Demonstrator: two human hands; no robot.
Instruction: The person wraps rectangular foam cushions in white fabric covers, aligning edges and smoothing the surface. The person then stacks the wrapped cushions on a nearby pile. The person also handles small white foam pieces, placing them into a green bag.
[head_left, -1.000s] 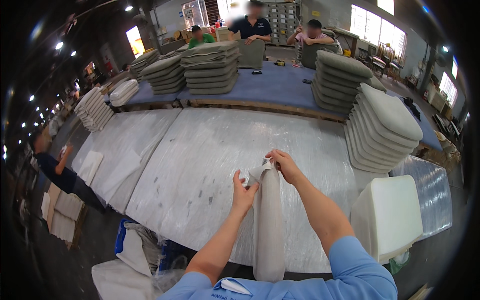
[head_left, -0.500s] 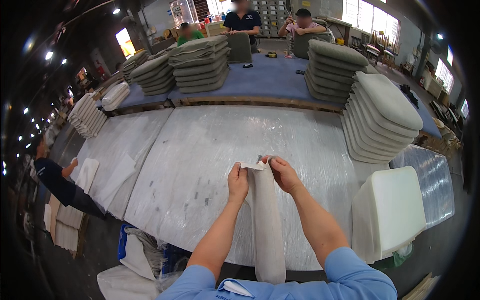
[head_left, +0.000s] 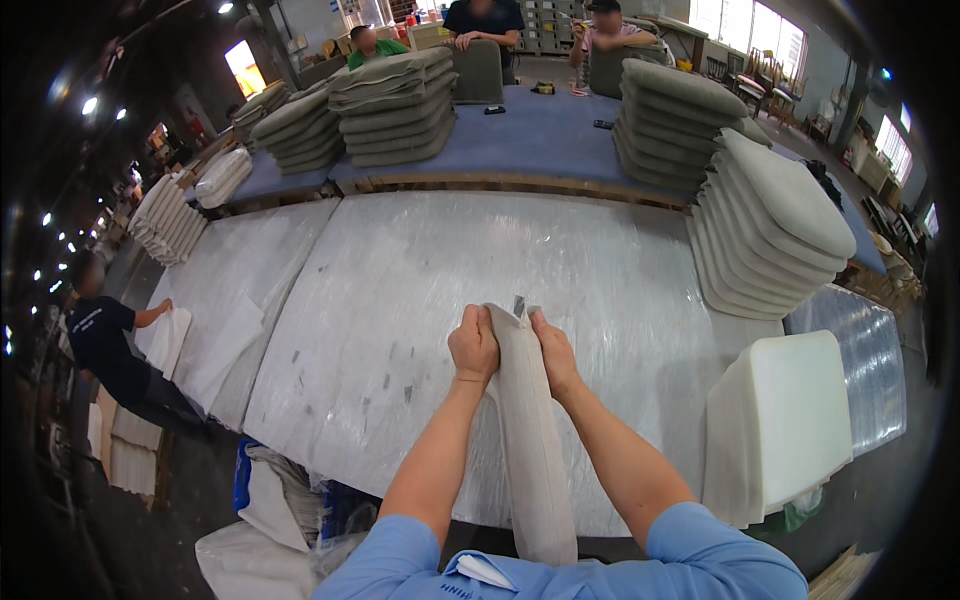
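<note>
A light grey fabric-covered cushion (head_left: pixel 530 440) stands on its narrow edge, running from my body out over the plastic-covered table (head_left: pixel 400 280). At its far end, my left hand (head_left: pixel 473 343) is closed around the left corner, thumb on top. Opposite it, my right hand (head_left: pixel 555 352) grips the right side of the same end. Between the hands the cover's edges come together in a small peak. Just beyond lies a small dark grey patch (head_left: pixel 519 304). The undersides of both hands' grips are hidden.
Light grey cushions (head_left: pixel 770 220) are stacked at the right, beyond a pile of white foam pads (head_left: pixel 795 420). Darker cushions (head_left: pixel 395 110) stand on a blue table (head_left: pixel 540 140). Fabric covers (head_left: pixel 270 510) hang at lower left. A co-worker (head_left: pixel 105 325) handles a white piece at left; others work behind.
The white flap that my fingers held up at the cushion's far end is no longer raised. Both hands have shifted slightly outward and now clasp the cushion's sides.
</note>
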